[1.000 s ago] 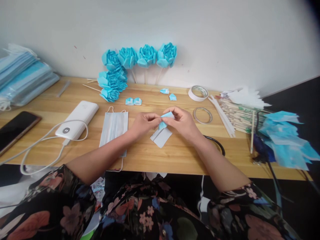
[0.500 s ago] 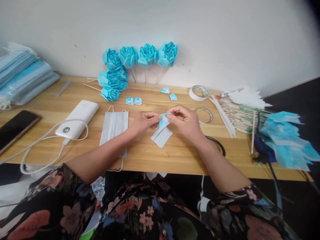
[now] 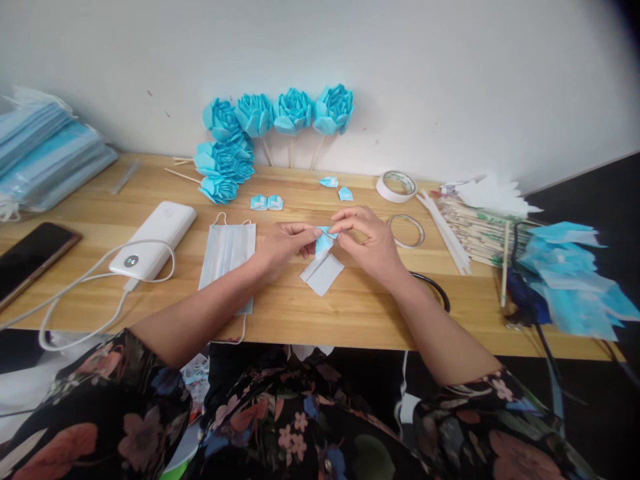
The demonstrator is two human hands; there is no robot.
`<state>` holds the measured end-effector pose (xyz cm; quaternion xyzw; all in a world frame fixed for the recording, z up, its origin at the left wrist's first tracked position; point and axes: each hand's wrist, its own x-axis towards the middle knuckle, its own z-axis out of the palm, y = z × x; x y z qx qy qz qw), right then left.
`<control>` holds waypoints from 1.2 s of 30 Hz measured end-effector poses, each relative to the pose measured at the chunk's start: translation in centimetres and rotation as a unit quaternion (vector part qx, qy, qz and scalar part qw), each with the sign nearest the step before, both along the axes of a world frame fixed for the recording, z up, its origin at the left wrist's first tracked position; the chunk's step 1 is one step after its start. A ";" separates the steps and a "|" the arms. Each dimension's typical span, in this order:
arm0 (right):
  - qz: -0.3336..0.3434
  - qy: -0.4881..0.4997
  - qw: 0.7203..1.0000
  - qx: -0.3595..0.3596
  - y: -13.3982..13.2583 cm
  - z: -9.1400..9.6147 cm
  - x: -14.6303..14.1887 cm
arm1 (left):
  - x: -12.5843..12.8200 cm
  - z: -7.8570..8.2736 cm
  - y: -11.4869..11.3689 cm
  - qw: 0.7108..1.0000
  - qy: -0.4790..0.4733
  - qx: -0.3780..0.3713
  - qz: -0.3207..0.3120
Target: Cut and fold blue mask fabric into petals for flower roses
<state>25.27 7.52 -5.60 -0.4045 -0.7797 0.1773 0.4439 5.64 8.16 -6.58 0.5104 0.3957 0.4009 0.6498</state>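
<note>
Between thumb and fingers, my left hand (image 3: 289,247) pinches a small light-blue piece of mask fabric (image 3: 324,245). At the upper right corner of that piece, the thumb and fingertips of my right hand (image 3: 367,237) close on a folded-over edge. A flat grey-white strip of fabric (image 3: 323,274) lies on the table just below my fingers. Beyond my hands are folded blue petals: a pair side by side (image 3: 267,203) and two single ones, one of them a pointed petal (image 3: 345,194). A face mask (image 3: 227,257) lies left of my left hand, partly covered by my forearm.
Blue fabric roses (image 3: 293,111) on sticks stand against the wall and lie at left. A tape roll (image 3: 397,186), a thinner ring of tape (image 3: 406,231), sticks (image 3: 475,230) and blue fabric pieces (image 3: 580,287) are at right. A power bank (image 3: 153,240), phone (image 3: 35,260) and mask stack (image 3: 50,150) occupy the left.
The blue piece's upper right corner has been folded over, so it shows smaller. My right fingers have shifted slightly and spread more; the left hand stays nearly in place.
</note>
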 end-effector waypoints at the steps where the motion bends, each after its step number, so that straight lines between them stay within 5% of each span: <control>1: 0.000 -0.002 1.000 0.000 0.0 0.0 0.0 | 0.0 0.0 0.0 1.000 0.001 0.000 0.000; 12: 0.009 -0.008 1.000 -0.002 -0.1 0.0 -0.1 | 0.2 0.1 -0.1 1.000 -0.002 0.001 0.014; 17: 0.050 0.047 0.989 -0.129 -0.5 0.6 0.1 | 0.1 0.2 -0.1 0.999 0.004 0.011 0.032; 22: 0.018 0.089 0.962 -0.257 -0.5 0.8 0.1 | 0.1 0.6 -0.2 0.998 0.027 0.036 0.034; 36: 0.047 0.042 0.945 -0.320 -0.8 0.7 -0.5 | 0.1 0.5 -0.2 0.990 0.082 0.101 0.048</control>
